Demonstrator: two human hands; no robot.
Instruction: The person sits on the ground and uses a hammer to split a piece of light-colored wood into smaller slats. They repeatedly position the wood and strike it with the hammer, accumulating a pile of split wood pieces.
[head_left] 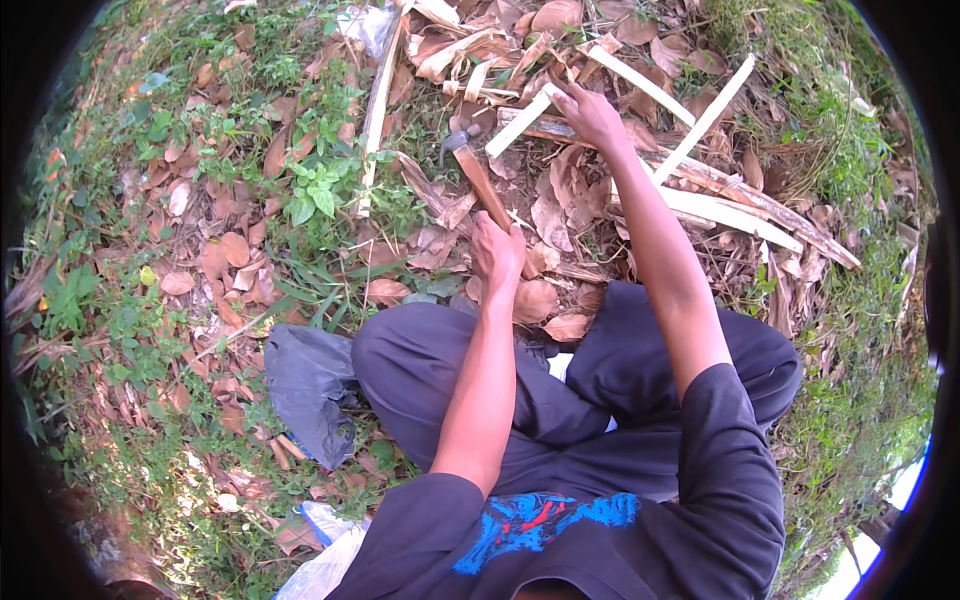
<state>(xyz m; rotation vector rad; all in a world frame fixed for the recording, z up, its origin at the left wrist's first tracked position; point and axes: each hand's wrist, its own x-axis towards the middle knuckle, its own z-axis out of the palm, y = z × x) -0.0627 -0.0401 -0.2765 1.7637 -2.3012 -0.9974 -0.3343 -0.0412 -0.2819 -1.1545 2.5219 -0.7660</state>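
Note:
I sit on the ground with knees bent, dark trousers (440, 370) below me. My left hand (497, 252) is closed around the wooden handle of a blade tool (478, 180), whose dark metal tip points up and left over the litter. My right hand (592, 115) reaches farther out and grips one end of a pale split wood strip (520, 122) that lies slanted on the pile. The two hands are about a forearm's length apart.
Several pale split strips (705, 120) and dry husks (470, 50) lie heaped ahead and to the right. Brown leaves and green weeds (310, 190) cover the left ground. A dark plastic bag (310, 385) lies by my left knee, a clear bag (325, 565) lower down.

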